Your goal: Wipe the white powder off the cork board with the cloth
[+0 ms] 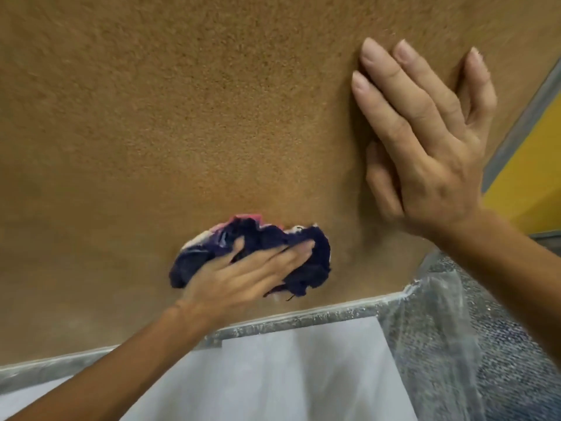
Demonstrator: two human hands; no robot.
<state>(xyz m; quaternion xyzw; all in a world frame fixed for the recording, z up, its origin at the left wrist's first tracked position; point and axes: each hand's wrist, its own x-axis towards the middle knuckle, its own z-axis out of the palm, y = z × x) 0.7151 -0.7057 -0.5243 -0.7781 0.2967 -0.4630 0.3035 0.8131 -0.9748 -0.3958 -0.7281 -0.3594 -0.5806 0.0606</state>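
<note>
Left fingers (291, 250): nearly straight and a little spread, laid flat over the bunched cloth (309, 268) and pressing it to the board (182, 117). The thumb is hidden, so I cannot tell whether it pinches a fold.
Right fingers (391, 77): straight and close together, the little finger slightly apart. They lie flat on bare cork and hold nothing.
Left hand (243, 278): low on the board, just above the frame (303, 317). It looks blurred, which suggests a stroke under way.
Right hand (431, 153): palm against the cork at the upper right, well apart from the cloth.
Why the cloth is bunched: a wad under flat fingers probably spreads the pressure and gives folds that catch dust in the rough grain.
Why the right hand sits there: likely a brace, so the board does not shift or flex under the rubbing.
Powder (69, 320): only a faint pale haze shows near the lower left edge. A small white trace sits just under the cloth. Most of the cork looks plain brown.
Progress: by my reading the wipe is well along, with the bottom strip left.
Risk: dust pushed down may lodge along the frame.
Around: a white sheet (288, 375) lies below the frame, plastic wrap (455, 329) covers the right corner, and a yellow surface (531, 177) shows beyond the right edge.
</note>
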